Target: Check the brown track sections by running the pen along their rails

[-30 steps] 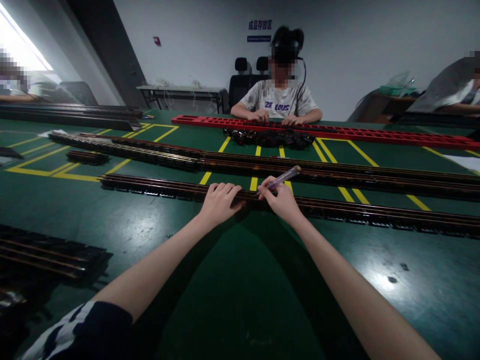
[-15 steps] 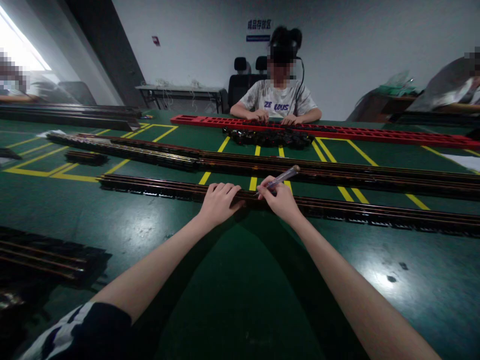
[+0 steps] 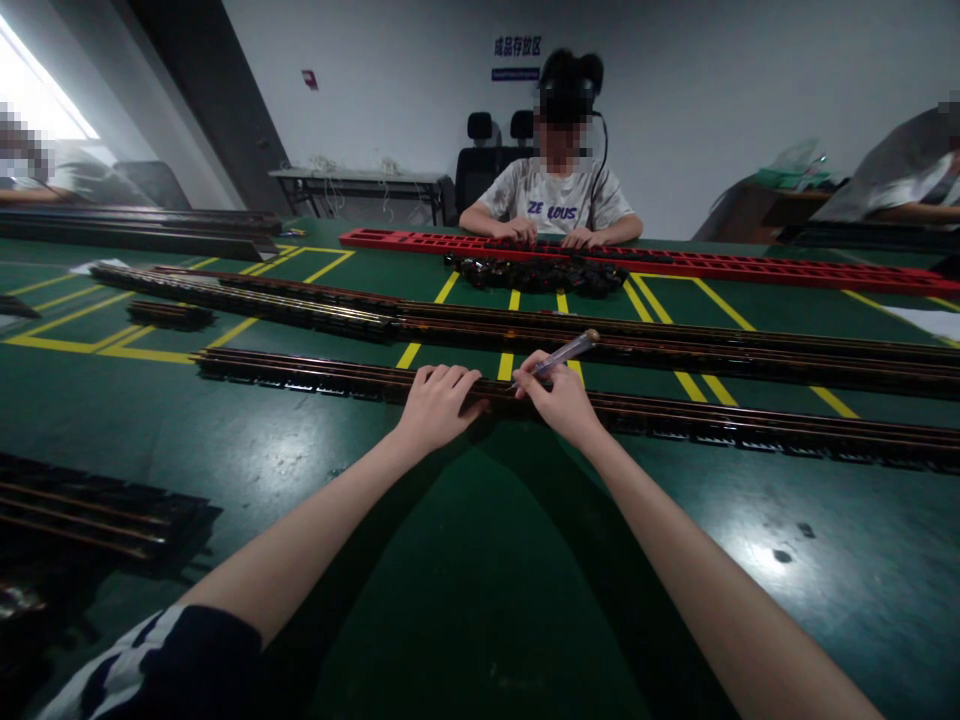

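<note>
A long black strip with copper-coloured lines [image 3: 315, 375] lies across the green table in front of me. My left hand [image 3: 437, 405] is laid over it, fingers on the far side and thumb towards me, gripping it. Just to the right, my right hand [image 3: 559, 400] is closed around a slim pen-like tool [image 3: 564, 352] with a clear handle and a brownish end. The tool slants, its thin tip pointing down to the left at the strip between my hands. Whether the tip touches the strip is too small to tell.
Beyond lie more long dark strips [image 3: 645, 345] and a short piece [image 3: 171, 315]. Dark strips are stacked at near left [image 3: 90, 510]. A co-worker [image 3: 559, 195] sits opposite at a red slotted rail [image 3: 750, 268], behind a heap of black parts [image 3: 532, 273]. Yellow tape marks the table.
Almost nothing differs. The whole view has shifted very slightly; both hands, the tool and the strip keep the same places relative to each other.
</note>
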Demonstrator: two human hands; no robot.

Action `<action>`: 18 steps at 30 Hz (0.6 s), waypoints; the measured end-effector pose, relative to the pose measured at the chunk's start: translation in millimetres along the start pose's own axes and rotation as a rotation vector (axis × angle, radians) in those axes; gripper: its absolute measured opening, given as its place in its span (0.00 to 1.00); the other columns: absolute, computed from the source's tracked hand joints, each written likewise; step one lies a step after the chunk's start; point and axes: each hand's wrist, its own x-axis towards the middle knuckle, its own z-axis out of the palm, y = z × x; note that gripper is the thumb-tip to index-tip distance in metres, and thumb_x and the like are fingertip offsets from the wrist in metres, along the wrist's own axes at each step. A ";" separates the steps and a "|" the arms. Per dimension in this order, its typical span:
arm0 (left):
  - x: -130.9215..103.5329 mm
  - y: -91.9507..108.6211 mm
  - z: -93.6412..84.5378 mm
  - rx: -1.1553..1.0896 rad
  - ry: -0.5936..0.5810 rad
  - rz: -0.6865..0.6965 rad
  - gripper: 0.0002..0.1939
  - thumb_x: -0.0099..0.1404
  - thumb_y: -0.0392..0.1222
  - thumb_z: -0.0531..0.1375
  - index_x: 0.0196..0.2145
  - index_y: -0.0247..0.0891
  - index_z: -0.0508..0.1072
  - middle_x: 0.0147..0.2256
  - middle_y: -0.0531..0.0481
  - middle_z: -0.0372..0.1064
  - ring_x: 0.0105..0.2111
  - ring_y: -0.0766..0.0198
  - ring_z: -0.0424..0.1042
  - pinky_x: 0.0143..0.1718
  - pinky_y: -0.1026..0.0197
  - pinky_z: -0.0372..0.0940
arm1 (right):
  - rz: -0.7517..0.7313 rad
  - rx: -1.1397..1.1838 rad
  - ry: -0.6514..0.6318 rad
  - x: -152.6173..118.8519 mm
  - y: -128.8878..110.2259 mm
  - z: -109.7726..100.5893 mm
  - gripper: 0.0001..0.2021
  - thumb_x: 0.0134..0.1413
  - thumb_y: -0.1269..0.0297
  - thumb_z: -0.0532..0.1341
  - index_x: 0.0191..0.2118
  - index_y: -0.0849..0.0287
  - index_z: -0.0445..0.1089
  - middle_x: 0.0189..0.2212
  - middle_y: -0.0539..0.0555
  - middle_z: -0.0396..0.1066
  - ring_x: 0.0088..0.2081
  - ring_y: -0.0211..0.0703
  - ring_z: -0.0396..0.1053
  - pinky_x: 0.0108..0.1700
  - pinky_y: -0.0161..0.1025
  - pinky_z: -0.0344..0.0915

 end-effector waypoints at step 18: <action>0.1 2.4 -1.6 0.000 0.001 -0.013 0.16 0.66 0.45 0.54 0.49 0.36 0.70 0.46 0.41 0.73 0.46 0.49 0.70 0.48 0.46 0.59 | -0.022 -0.035 0.018 -0.8 -2.7 0.0 0.08 0.56 0.63 0.57 0.27 0.55 0.62 0.20 0.50 0.72 0.27 0.43 0.72 0.36 0.39 0.65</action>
